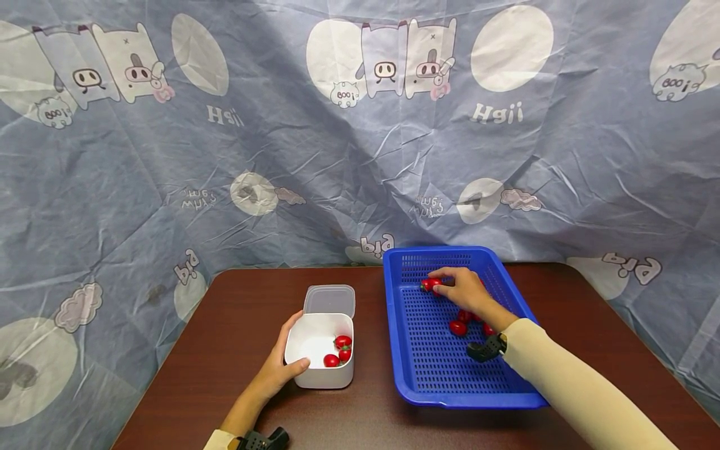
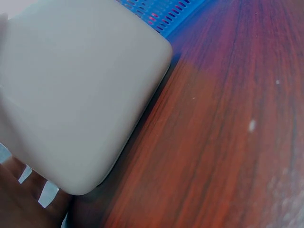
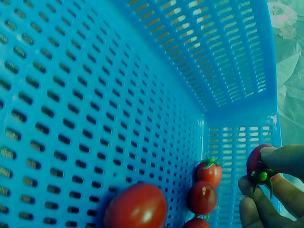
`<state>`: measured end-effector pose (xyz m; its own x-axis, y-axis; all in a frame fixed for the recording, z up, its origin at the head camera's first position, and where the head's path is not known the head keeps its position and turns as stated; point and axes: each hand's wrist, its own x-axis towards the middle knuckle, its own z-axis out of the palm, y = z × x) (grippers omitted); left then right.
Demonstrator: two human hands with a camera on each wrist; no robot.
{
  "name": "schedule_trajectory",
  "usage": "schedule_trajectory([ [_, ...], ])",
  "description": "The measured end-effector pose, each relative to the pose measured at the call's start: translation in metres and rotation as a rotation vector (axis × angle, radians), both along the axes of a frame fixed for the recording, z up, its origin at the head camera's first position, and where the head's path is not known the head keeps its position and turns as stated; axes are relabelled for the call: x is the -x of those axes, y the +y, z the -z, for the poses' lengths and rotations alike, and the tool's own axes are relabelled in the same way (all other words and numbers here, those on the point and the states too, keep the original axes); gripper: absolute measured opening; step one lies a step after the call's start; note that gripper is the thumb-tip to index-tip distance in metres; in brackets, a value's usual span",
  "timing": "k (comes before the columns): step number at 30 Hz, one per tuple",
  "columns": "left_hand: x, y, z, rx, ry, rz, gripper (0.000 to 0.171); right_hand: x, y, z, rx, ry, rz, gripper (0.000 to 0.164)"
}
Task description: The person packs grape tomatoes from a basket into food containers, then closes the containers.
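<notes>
My left hand (image 1: pixel 279 362) grips a white square plastic container (image 1: pixel 325 379) by its left side, with the thumb over the rim. Several cherry tomatoes (image 1: pixel 331 360) lie inside it at the right. Over the far part of a blue perforated basket (image 1: pixel 396 350), my right hand (image 1: pixel 465 291) pinches a small red cherry tomato (image 3: pixel 255 159) with a green stem top between thumb and fingers. More tomatoes (image 1: pixel 458 327) rest on the basket floor, partly hidden under the right forearm. In the left wrist view the container's outer wall (image 2: pixel 85 90) fills the left side.
Behind the container lies a translucent lid (image 1: pixel 330 299) on the dark brown wooden table (image 1: pixel 253 312). A grey-blue printed cloth (image 1: pixel 315 150) hangs behind the table. The basket stands to the right of the container, with a strip of tabletop between them.
</notes>
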<state>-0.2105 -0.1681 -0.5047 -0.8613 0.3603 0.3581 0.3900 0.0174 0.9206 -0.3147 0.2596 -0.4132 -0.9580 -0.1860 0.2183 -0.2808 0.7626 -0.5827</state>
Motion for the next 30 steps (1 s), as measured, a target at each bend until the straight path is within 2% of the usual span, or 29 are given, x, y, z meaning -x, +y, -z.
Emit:
schedule_trajectory([
  [6,0.000,0.000,0.001,0.002,0.000,0.002,0.088,-0.002,-0.010,-0.004,0.012,0.059,-0.025,0.029],
  [12,0.000,-0.001,0.001,-0.005,0.009,0.009,0.089,-0.007,-0.021,-0.010,0.069,0.092,-0.070,0.030],
  [30,0.001,-0.001,0.000,-0.010,0.014,0.015,0.089,-0.021,-0.049,-0.026,0.194,0.125,-0.169,0.029],
])
